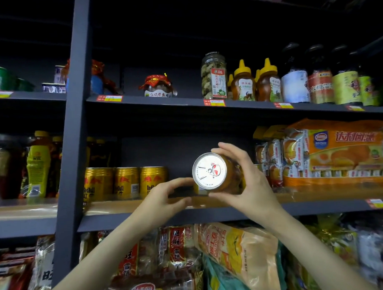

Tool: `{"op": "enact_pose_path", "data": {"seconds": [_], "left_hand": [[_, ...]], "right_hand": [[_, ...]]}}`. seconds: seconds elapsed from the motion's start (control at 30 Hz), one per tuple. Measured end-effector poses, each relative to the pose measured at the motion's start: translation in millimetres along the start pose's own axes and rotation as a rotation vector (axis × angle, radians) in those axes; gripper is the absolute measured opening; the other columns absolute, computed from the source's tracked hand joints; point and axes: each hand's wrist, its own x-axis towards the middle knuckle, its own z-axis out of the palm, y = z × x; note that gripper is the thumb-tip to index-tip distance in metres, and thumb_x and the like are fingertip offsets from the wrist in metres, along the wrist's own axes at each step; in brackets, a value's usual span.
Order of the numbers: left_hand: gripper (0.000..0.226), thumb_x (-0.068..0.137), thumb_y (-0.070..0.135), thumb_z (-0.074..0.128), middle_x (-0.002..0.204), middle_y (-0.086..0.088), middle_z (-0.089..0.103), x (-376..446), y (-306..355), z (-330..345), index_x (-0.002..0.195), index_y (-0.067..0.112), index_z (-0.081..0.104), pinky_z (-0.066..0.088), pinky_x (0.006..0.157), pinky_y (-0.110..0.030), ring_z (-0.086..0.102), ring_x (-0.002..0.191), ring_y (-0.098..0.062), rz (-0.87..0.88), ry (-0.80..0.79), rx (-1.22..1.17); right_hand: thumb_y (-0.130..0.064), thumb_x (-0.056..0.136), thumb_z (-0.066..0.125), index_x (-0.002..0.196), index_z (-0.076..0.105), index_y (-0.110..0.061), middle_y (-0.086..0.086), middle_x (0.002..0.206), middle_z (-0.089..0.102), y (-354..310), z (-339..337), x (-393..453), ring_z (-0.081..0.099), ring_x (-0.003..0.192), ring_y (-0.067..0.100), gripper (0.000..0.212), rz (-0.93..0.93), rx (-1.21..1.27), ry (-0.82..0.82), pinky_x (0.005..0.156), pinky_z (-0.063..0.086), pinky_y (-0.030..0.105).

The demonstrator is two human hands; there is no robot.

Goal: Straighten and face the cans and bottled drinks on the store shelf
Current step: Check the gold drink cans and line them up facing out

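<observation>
Head view puts the tipped gold can [211, 173] right in the middle, its silver end turned toward me, held just above the front edge of the wooden shelf [114, 207] and to the right of three gold cans [125, 182] that stand upright with their labels forward. My right hand [245, 177] wraps the can's body — thumb low, fingers over the top — and carries it. My left hand [164, 198] sits at the lower left of the rim with thumb and fingers curved toward it; whether they pinch the rim or only steady it, I cannot tell from here.

I judge the can to be stiff and smooth, with some weight if it is full, so it could slip when turned on its side. The safer hold is around the middle of the body, not the rim, and I would set it down on its base before twisting the label to the front.

The shelf board looks flat and pale, with a dark metal lip below carrying a yellow price tag [376, 203]. There is a free gap between the standing cans and the orange cake packs [338, 155] on the right, enough for this one. A dark upright post [75, 127] divides the bays; honey bottles [255, 82] stand on the shelf above, and snack bags [238, 256] crowd the one below.
</observation>
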Motion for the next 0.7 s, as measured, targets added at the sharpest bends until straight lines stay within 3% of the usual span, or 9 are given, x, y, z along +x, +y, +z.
{"op": "enact_pose_path", "data": {"seconds": [0.1, 0.2, 0.3, 0.43, 0.57, 0.7], "left_hand": [[0.042, 0.090, 0.014, 0.058, 0.116, 0.026, 0.049, 0, -5, -2, 0.117, 0.044, 0.045, 0.033, 0.084, 0.004, 0.041, 0.104, 0.020, 0.011, 0.077, 0.107], [0.042, 0.091, 0.014, 0.056, 0.127, 0.020, 0.043, 5, -12, -8, 0.127, 0.032, 0.049, 0.021, 0.103, -0.008, 0.030, 0.124, 0.007, 0.043, 0.179, 0.319], [0.045, 0.091, 0.018, 0.054, 0.144, 0.006, 0.038, 18, -20, -15, 0.135, 0.026, 0.045, 0.015, 0.116, -0.037, 0.020, 0.139, -0.012, 0.012, 0.254, 0.499], [0.051, 0.094, 0.028, 0.047, 0.154, 0.005, 0.021, 34, -33, -19, 0.143, 0.030, 0.030, 0.002, 0.115, -0.038, 0.005, 0.144, -0.015, -0.155, 0.219, 0.657], [0.053, 0.092, 0.026, 0.050, 0.150, 0.003, 0.029, 37, -49, -17, 0.143, 0.026, 0.032, 0.014, 0.114, -0.038, 0.015, 0.142, -0.018, -0.182, 0.237, 0.630], [0.050, 0.088, 0.019, 0.054, 0.137, -0.001, 0.046, 35, -60, -12, 0.137, 0.019, 0.044, 0.026, 0.109, -0.033, 0.031, 0.132, -0.020, -0.079, 0.327, 0.650]], "right_hand": [[-0.019, 0.066, 0.085, 0.132, 0.019, -0.063, -0.024, 0.136, 0.041, 6, 3, -2, 0.035, 0.130, -0.002, 0.103, -0.023, -0.023, 0.023, 0.104, 0.027, 0.006], [-0.019, 0.069, 0.083, 0.128, 0.023, -0.064, -0.027, 0.130, 0.046, 12, 2, 0, 0.043, 0.124, -0.003, 0.096, 0.053, 0.090, 0.027, 0.100, 0.037, 0.011], [-0.026, 0.074, 0.076, 0.123, 0.036, -0.055, -0.016, 0.119, 0.054, 19, 2, 8, 0.056, 0.107, 0.000, 0.069, 0.242, 0.314, 0.088, 0.083, 0.050, 0.016], [-0.026, 0.081, 0.071, 0.108, 0.055, -0.034, -0.012, 0.106, 0.057, 36, 3, 29, 0.057, 0.101, 0.010, 0.033, 0.465, 0.324, 0.168, 0.075, 0.050, 0.025], [-0.039, 0.078, 0.073, 0.108, 0.056, -0.033, -0.004, 0.112, 0.057, 44, 7, 51, 0.056, 0.104, 0.017, 0.035, 0.598, 0.257, 0.037, 0.085, 0.053, 0.038], [-0.044, 0.079, 0.070, 0.113, 0.050, -0.030, -0.006, 0.108, 0.052, 37, 23, 66, 0.051, 0.104, 0.015, 0.042, 0.543, -0.016, -0.108, 0.081, 0.048, 0.032]]}}
